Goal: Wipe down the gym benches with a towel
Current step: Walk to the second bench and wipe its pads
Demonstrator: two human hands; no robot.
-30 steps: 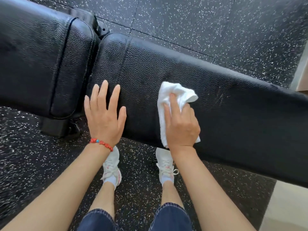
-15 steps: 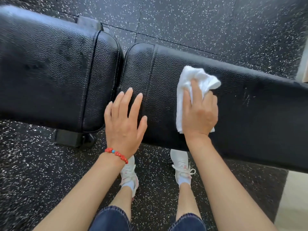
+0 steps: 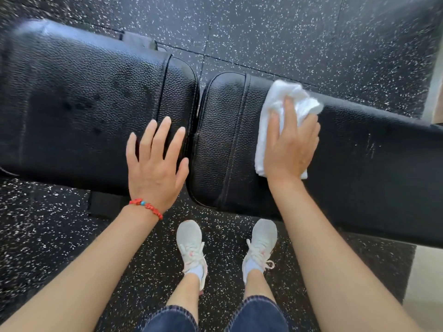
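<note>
Both hands sit farther right along the bench vs 0.5 s ago; towel has slid toward the far edge of the long pad, and the left hand now lies by the gap between the two pads instead of on the long one.

Left to right: short seat pad [image 3: 84,111], black pebbled vinyl, faint dark blotches on top, prob. damp or not yet wiped, can't tell which. Left hand [image 3: 155,168] rests flat on its right end, fingers straight and spread, thumb out toward the gap, holding nothing; red bead bracelet [image 3: 146,207] on the wrist. It looks like a brace only.

Next, long back pad [image 3: 359,164], same vinyl, a few pale scuffs at right. White towel [image 3: 294,97] lies on it, near the pad's left end, bunched at the far edge, a folded strip showing near the wrist. Right hand [image 3: 290,144] presses down on it, palm flat, fingers mostly straight over the cloth, not pinching.

Handling, my guess: towel is light, soft, floppy, w/ no stiffness, so it bunches and slips from under a flat palm on grainy vinyl. Best hold is palm over the folded middle, fingertips curled on the leading edge. Bench is heavy and firm; needs no holding, just pressure.

Near side: white sneakers [image 3: 191,248] on speckled rubber floor [image 3: 311,32].
</note>
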